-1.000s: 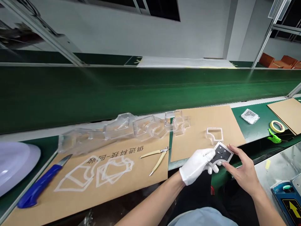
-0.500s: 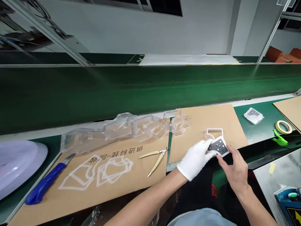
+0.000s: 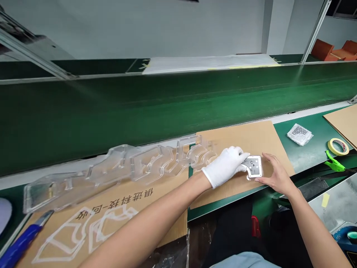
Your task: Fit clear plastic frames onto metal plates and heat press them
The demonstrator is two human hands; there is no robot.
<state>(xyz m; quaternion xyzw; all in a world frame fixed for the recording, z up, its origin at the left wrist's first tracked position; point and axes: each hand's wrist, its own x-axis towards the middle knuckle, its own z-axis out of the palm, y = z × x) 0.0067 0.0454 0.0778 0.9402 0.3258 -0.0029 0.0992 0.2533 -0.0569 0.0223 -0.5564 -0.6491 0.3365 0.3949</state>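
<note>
My left hand (image 3: 224, 167) wears a white glove and presses down on the left side of a small grey keypad piece (image 3: 254, 165). My bare right hand (image 3: 275, 175) rests its fingers along the piece's right edge. The piece lies flat inside a clear frame on the right cardboard sheet (image 3: 251, 137). Both hands have their fingers laid on the piece rather than wrapped round it.
A row of clear plastic trays (image 3: 122, 167) runs across the bench behind the left cardboard sheet (image 3: 134, 208), which bears white frame outlines. A blue knife (image 3: 19, 243) lies far left. A packet (image 3: 299, 134), tape roll (image 3: 337, 146) and green clip (image 3: 333, 163) sit right. Green conveyor (image 3: 167, 104) behind.
Both hands carried the keypad piece forward from the bench edge and set it down into the clear frame on the cardboard. The view has shifted right and the pliers are now hidden by my arm.
</note>
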